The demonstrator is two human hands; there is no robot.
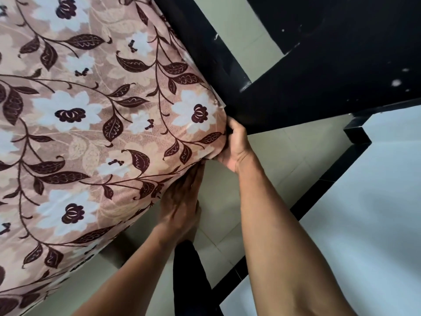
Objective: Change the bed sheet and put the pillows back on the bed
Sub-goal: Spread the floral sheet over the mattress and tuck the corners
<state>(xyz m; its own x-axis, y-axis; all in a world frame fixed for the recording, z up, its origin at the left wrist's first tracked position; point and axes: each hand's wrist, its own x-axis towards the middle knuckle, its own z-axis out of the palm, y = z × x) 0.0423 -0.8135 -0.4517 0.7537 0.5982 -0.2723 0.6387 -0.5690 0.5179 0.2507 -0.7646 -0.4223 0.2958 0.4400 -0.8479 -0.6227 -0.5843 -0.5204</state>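
Pink sheet (109,137) corner between both hands (235,148) (182,202)

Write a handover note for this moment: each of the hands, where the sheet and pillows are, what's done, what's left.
Left hand: straight fingers pressed up against the sheet just below the bed's near corner, fingertips hidden under its edge.
Right hand: grips the sheet at that corner, next to the black bed frame.
Sheet: flowered, lying smooth over the part of the bed top in view.
Pillows: none in view.
Done: sheet is spread on the bed.
Left: finish tucking this corner, probably check the others, then put the pillows back.
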